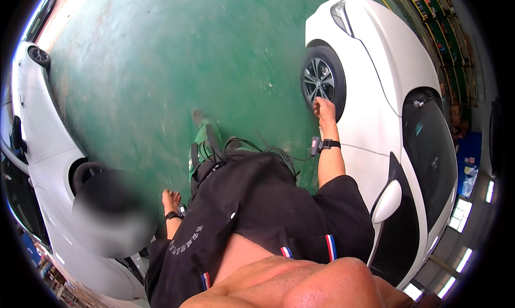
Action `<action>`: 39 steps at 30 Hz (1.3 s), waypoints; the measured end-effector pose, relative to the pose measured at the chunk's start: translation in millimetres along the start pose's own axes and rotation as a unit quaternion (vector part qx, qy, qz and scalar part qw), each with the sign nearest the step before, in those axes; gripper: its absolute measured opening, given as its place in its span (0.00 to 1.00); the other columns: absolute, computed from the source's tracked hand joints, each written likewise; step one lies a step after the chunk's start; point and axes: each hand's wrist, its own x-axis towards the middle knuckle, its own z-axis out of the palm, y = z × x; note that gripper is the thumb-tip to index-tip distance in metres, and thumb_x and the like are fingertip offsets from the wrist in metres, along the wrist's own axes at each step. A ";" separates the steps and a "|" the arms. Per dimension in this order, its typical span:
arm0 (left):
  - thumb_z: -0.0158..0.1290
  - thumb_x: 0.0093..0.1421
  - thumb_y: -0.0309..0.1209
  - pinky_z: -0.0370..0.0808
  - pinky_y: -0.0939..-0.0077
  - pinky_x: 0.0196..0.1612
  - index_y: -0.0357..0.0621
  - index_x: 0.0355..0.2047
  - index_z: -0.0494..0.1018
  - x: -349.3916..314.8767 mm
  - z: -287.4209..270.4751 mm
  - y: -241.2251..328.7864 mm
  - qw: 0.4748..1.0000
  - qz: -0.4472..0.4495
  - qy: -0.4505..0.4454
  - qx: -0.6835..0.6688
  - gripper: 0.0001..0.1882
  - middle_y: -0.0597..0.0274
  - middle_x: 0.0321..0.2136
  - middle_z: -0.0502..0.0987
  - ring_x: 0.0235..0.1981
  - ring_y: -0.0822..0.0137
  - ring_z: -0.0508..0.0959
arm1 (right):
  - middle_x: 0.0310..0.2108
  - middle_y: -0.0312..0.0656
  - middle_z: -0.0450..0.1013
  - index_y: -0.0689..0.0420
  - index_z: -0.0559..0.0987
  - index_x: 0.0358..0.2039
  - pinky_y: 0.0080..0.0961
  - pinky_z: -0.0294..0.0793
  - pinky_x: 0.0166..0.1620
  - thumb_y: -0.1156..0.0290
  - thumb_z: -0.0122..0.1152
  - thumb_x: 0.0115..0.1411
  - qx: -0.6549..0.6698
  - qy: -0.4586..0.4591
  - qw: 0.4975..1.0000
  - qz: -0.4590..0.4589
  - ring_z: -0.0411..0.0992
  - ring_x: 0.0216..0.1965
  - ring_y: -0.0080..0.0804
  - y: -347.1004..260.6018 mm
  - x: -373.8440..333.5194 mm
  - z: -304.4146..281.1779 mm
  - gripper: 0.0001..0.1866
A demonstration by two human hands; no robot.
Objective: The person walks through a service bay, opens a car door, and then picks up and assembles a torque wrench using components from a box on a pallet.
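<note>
My right hand [324,110] is held out in front of the white car [375,77] on my right, its fingers curled in with nothing visible in them. In the view it overlaps the edge of the front wheel [320,80]; whether it touches the car I cannot tell. A black strap with a small grey device [316,146] sits on that wrist, and a thin black cable runs from it toward my waist. Low at my left side, my left hand [171,201] is loosely closed, also seemingly holding nothing. A dark band circles its wrist.
Green floor [177,56] stretches between the two cars. A silver-white car [48,131] stands on my left, where a blurred patch [112,214] hides part of it. Black cables [276,152] loop at my waist. Shelving [448,45] lines the far right.
</note>
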 end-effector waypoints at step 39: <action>0.42 0.63 0.45 0.78 0.63 0.34 0.35 0.42 0.65 405.4 640.0 796.2 0.991 -0.127 0.040 -0.013 0.22 0.51 0.38 0.72 0.35 0.53 0.78 | 0.14 0.31 0.58 0.53 0.69 0.21 0.18 0.55 0.16 0.72 0.62 0.54 0.350 0.245 0.898 0.105 0.58 0.14 0.20 -358.2 454.3 321.9 0.10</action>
